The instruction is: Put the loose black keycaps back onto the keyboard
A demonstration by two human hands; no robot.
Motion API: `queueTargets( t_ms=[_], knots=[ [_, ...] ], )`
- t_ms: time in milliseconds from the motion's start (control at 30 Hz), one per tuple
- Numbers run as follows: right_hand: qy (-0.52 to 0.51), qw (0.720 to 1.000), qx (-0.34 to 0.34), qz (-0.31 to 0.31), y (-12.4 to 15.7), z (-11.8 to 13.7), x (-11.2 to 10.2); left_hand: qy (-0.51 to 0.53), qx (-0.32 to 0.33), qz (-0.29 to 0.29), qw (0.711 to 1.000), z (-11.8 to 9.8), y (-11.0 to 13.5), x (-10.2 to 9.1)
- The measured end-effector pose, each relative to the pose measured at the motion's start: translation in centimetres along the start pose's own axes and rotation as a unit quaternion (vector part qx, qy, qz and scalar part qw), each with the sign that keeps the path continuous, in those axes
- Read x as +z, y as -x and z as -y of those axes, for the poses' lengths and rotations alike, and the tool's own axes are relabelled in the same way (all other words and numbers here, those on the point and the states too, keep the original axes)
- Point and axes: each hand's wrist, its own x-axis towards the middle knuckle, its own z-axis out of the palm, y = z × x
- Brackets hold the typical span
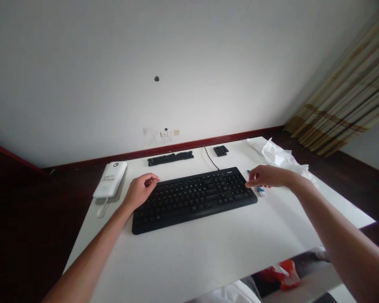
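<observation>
A black keyboard (192,194) lies slightly slanted across the white table. At its upper left edge my left hand (140,190) grips the frame, fingers curled over the rim and thumb bent. My right hand (267,176) is over the number pad's right side, fingertips closed in a pinch at the keys. Whatever lies between those fingertips is too small to make out. Partly hidden under this hand is a small blue-and-white tool (260,191), beside the keyboard's right end.
Behind the keyboard lie a row of loose black keycaps (170,158) and a small block of keycaps (221,150), with the cable (212,159) between them. A white power bank (111,179) is at left, a crumpled white bag (276,155) at back right. Wall sockets (170,133) sit beyond.
</observation>
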Motion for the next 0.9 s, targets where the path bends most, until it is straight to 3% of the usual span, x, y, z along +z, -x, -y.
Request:
queueTargets(
  t_ms=[167, 233, 367, 467, 633, 900],
  knots=[
    [0.019, 0.972, -0.087, -0.215, -3.1, -0.2, -1.8, 0.004, 0.001, 0.003, 1.000, -0.1, 0.0, 0.0],
    [0.031, 0.957, -0.111, -0.266, -5.2, -0.1, -1.7, 0.007, -0.001, 0.004, 1.000, -0.2, 0.0, -0.1],
    [0.049, 0.945, -0.136, -0.295, -8.9, -0.2, -0.4, 0.006, -0.005, 0.007, 1.000, -0.2, 0.0, -0.1],
    [0.058, 0.936, -0.137, -0.318, -10.1, -0.3, 0.5, 0.007, -0.009, 0.010, 1.000, -0.1, 0.0, -0.1],
    [0.087, 0.932, -0.135, -0.325, -10.2, -0.3, 0.6, 0.004, -0.007, 0.011, 1.000, 0.2, -0.1, 0.0],
    [0.021, 0.935, -0.156, -0.318, -8.3, -1.8, -0.1, 0.001, -0.014, 0.017, 1.000, 0.3, -0.1, 0.0]
  ],
)
